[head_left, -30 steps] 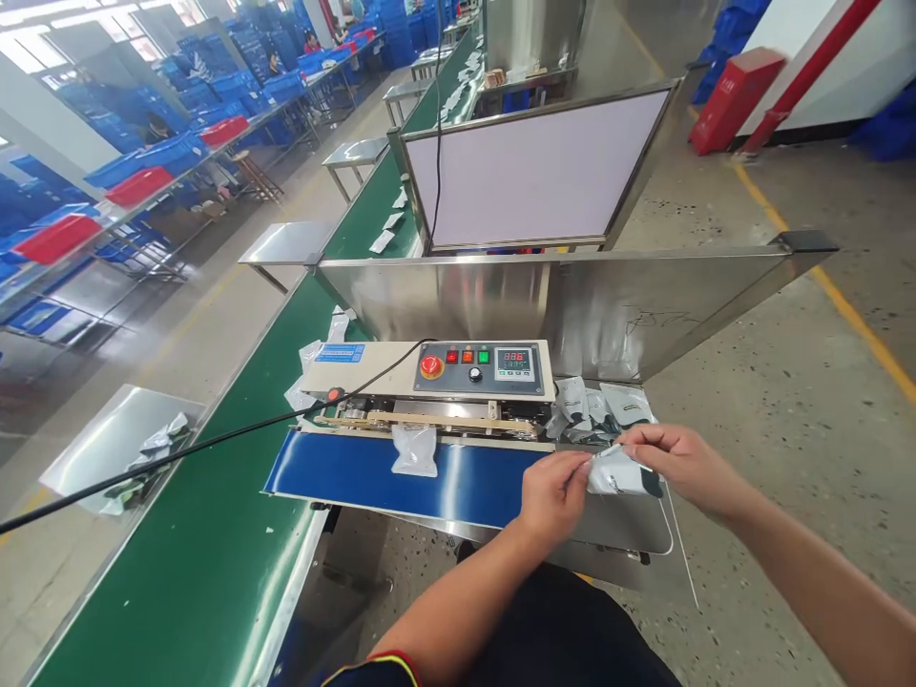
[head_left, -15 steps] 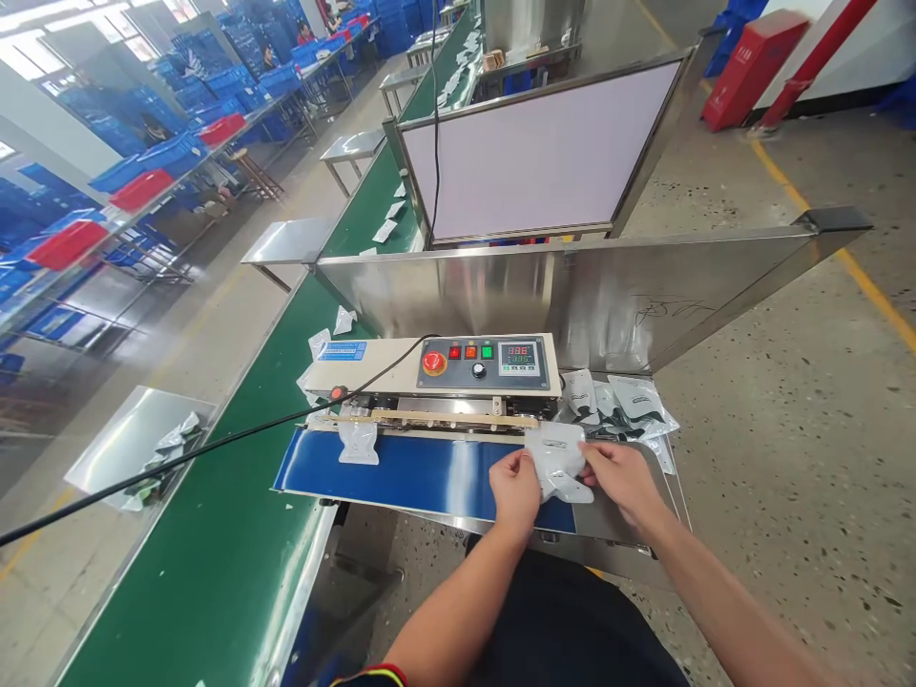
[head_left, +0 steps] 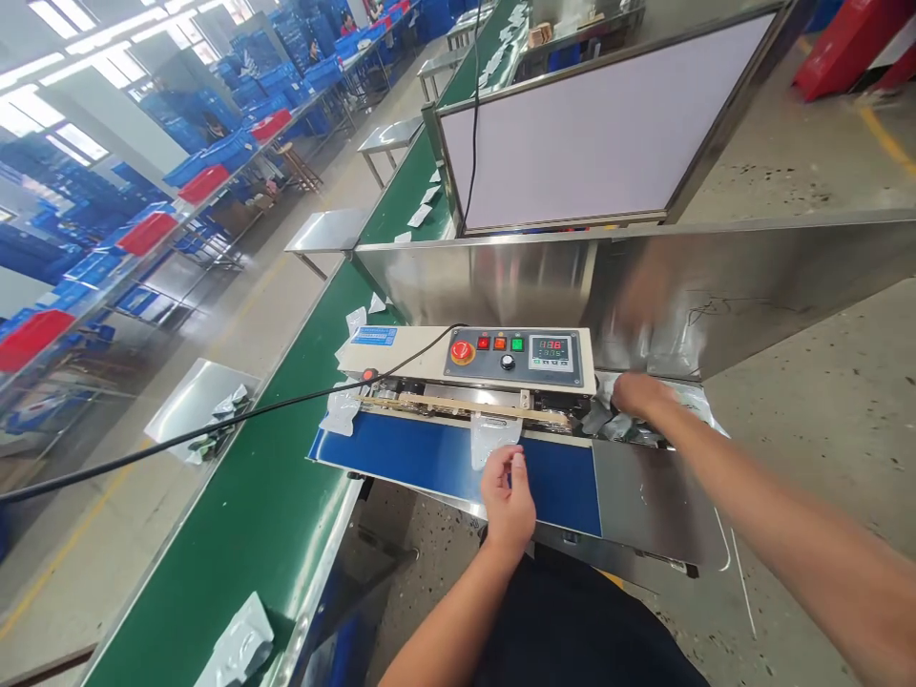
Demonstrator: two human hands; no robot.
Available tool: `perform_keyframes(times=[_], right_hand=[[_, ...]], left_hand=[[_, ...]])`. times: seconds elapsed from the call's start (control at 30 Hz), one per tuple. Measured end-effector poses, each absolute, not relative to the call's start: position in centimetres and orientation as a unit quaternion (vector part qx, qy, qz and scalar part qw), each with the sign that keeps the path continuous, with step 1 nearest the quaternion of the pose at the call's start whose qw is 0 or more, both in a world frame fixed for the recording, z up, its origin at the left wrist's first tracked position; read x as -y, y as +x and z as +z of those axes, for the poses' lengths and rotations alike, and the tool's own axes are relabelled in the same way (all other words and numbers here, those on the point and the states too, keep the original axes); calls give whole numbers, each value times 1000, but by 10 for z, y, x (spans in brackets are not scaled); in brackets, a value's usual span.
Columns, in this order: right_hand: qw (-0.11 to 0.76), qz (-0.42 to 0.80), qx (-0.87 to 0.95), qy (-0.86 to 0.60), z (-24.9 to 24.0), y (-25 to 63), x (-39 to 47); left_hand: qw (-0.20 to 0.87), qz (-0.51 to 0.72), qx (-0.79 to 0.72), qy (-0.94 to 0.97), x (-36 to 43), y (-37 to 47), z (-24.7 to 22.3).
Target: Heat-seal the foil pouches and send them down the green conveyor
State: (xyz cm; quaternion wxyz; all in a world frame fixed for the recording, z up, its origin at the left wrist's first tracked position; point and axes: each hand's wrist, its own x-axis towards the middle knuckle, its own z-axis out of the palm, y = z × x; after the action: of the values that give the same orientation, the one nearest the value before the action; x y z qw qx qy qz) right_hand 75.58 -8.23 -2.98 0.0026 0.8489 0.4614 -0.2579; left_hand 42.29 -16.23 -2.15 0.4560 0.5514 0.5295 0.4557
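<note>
A cream sealing machine (head_left: 415, 355) with buttons and a lit display stands over a blue belt (head_left: 422, 458). One white pouch (head_left: 493, 437) hangs from its sealing slot, and another pouch (head_left: 342, 410) is at the belt's left end. My left hand (head_left: 510, 496) is just below the middle pouch, its fingers curled together; whether they pinch anything is too small to tell. My right hand (head_left: 636, 393) reaches into the pile of pouches (head_left: 697, 399) right of the machine, its fingertips hidden among them.
A green conveyor (head_left: 215, 534) runs along the left, with a pouch (head_left: 239, 644) near the bottom. A black cable (head_left: 178, 444) crosses in front. Behind the machine stands a metal partition (head_left: 487, 281). A side tray (head_left: 193, 401) holds more pouches.
My left hand has come off the pouch, which has moved left along the slot. My right hand has let go of it and moved to the pile. The view has shifted.
</note>
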Motion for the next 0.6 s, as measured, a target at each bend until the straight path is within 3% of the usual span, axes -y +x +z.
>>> perform_keyframes(times=[0.23,0.4,0.5,0.6], right_hand=[[12,-264,-528,807,67,775,130],[-169,-367,-561,723,111,761,187],[-296,-406,-500,706,97,736,212],[-411,-423,-381,712,62,705,240]], left_hand=[[426,435,-383,695,165,460,-7],[394,415,-257,778,158,499,2],[459,389,-251,758,162,507,3],[538,344,-353,684,170,499,-1]])
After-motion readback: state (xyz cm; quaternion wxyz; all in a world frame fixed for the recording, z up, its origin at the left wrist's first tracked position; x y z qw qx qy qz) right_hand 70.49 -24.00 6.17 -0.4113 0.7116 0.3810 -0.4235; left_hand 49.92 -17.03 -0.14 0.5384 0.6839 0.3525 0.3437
